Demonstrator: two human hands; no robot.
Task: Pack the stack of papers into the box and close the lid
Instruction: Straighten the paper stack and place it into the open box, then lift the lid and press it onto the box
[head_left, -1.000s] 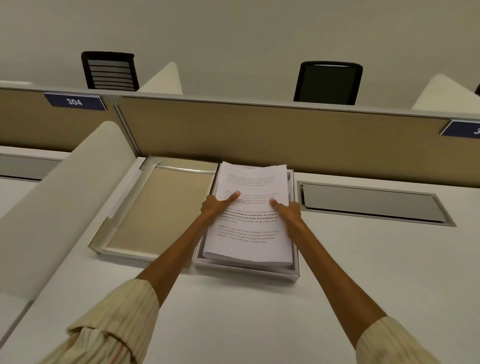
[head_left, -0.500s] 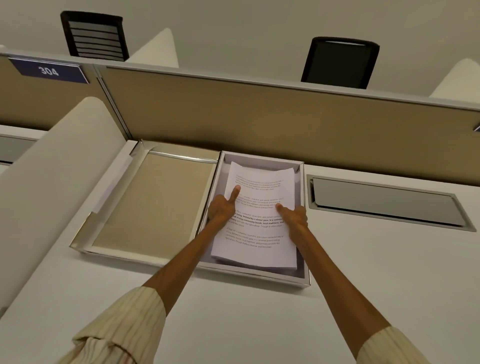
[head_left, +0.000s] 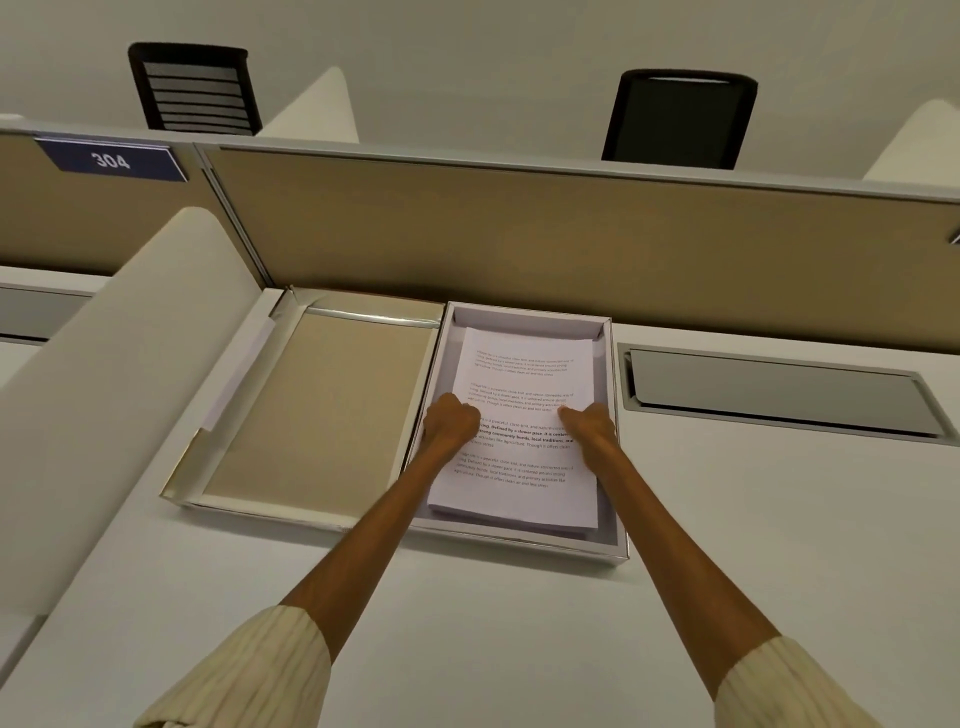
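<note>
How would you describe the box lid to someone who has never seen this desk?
Find the tan partition behind the white desk. Below it, the lid lies open, left of the box with papers. Its inside is tan and empty.

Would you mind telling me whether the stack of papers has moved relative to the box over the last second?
Yes. The stack of papers has gone down: before it covered the box rim, now it lies inside the walls.

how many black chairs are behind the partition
2. One chair with a slatted back stands at upper left, above the 304 sign; the other chair is at upper right. Only their backs show; the partition may hide more.
</note>
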